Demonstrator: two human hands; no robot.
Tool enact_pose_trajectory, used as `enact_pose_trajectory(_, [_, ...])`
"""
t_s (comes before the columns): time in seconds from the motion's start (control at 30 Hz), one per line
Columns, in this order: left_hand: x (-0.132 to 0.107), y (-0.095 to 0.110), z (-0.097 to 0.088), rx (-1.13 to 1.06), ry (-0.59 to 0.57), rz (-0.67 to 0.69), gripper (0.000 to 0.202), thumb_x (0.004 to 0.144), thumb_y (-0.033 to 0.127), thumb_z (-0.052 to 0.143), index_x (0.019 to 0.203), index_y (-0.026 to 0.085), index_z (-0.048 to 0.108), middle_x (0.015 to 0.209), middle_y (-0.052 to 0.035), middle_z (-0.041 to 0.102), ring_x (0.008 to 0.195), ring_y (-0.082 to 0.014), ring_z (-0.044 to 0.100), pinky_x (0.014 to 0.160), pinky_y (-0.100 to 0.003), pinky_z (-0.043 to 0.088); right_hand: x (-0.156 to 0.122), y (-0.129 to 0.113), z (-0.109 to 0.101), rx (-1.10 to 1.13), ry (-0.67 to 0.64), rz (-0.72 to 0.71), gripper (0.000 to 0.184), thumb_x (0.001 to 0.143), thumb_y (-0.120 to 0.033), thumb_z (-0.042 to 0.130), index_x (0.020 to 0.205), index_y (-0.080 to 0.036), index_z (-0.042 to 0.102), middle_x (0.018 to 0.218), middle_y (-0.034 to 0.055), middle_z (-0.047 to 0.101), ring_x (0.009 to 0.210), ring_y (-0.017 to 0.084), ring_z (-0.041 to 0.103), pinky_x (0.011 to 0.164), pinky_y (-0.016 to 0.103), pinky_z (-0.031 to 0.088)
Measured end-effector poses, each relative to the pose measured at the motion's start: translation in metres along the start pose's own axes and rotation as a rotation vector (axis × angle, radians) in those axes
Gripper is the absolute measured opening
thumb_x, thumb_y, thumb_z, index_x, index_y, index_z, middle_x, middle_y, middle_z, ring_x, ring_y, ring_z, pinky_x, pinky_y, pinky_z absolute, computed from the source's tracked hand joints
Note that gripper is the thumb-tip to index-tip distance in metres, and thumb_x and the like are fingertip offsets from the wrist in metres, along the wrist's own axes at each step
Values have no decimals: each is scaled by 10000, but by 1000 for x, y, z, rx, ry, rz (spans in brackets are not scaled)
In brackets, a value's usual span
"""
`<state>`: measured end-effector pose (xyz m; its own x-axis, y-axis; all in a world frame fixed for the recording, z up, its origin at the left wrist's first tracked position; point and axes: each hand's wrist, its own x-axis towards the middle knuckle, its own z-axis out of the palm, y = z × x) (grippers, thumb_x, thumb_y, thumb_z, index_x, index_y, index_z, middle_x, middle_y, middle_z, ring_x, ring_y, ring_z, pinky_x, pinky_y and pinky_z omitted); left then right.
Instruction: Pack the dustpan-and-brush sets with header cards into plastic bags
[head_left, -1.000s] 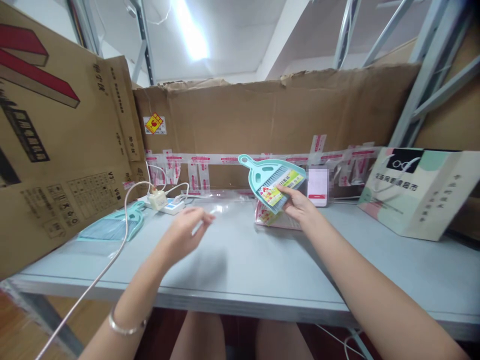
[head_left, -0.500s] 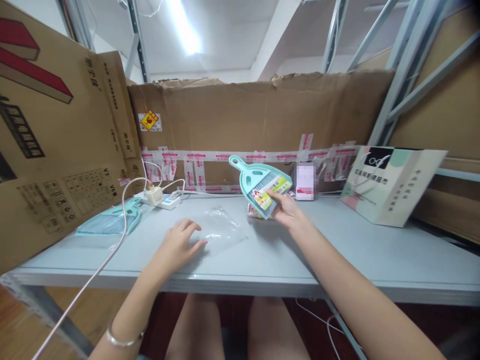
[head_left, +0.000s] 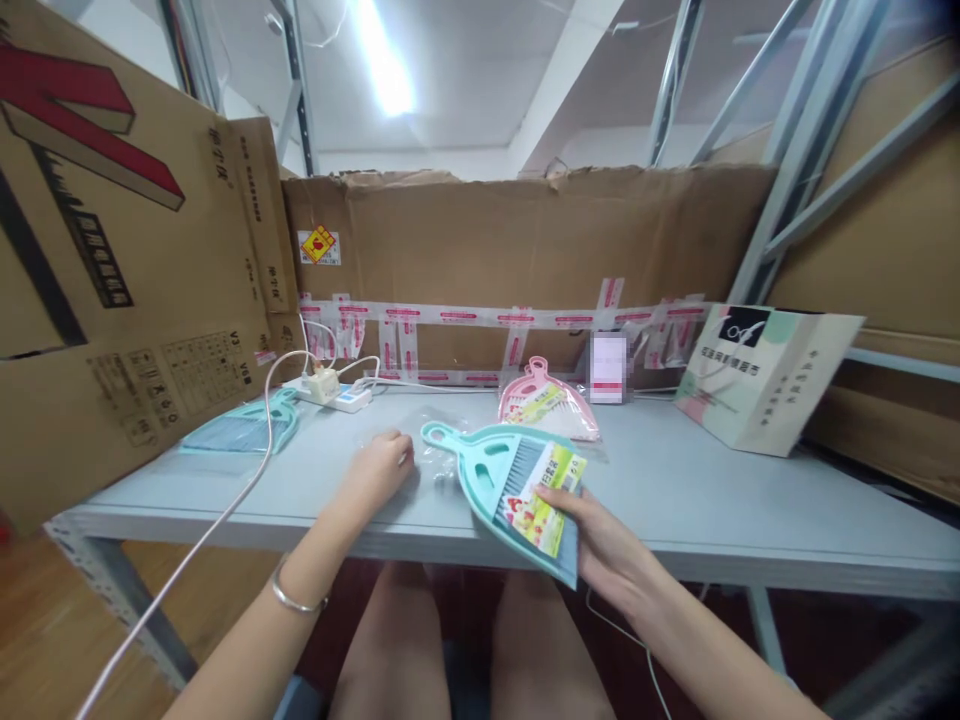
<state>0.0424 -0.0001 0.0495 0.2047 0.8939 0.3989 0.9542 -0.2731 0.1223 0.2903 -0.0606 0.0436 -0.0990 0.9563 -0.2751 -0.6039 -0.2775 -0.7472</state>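
My right hand [head_left: 609,545] grips a teal mini dustpan-and-brush set [head_left: 501,484] by its wide end, where a yellow and red label sits. The set hangs over the near edge of the grey table [head_left: 675,500], handle pointing left. My left hand [head_left: 380,468] rests on the table with its fingers curled on a clear plastic bag [head_left: 439,462], just left of the teal handle. A pink dustpan set [head_left: 546,403] lies farther back on the table.
Another teal dustpan set [head_left: 238,430] lies at the table's left, beside a white power strip [head_left: 334,395] whose cable [head_left: 217,520] runs off the front edge. A printed paper bag [head_left: 765,375] stands at the right. Cardboard walls enclose the back and left.
My right hand has brought the teal set down and toward me, from above the pink set to the table's front edge. My left hand stayed on the clear bag.
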Motion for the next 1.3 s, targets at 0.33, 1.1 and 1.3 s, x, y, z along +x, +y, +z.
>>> enact_pose_trajectory(0.33, [-5,28,-5,-262,446,155,155,887,196,427,815,176,563,811,-39,536,770,-161,535,703,-266,436,-6,20,10,27,113,-112,467,535,-124,795,939,-151,563,783,37,714,706,204,678,667,311,554])
enact_pose_trajectory(1.1, [-41,62,-6,-312,401,482,176,886,197,464,953,210,625,912,-65,594,858,-184,549,764,-322,463,10,41,49,344,131,-107,326,634,-3,647,913,-159,585,698,5,706,615,137,660,578,206,544])
enact_pose_trajectory(1.3, [-43,53,-4,-1107,430,-410,517,854,437,488,1302,223,343,1333,-135,435,1198,-236,475,913,-346,470,10,40,53,378,120,-120,394,622,-30,684,980,-173,603,776,0,718,757,178,682,714,283,571])
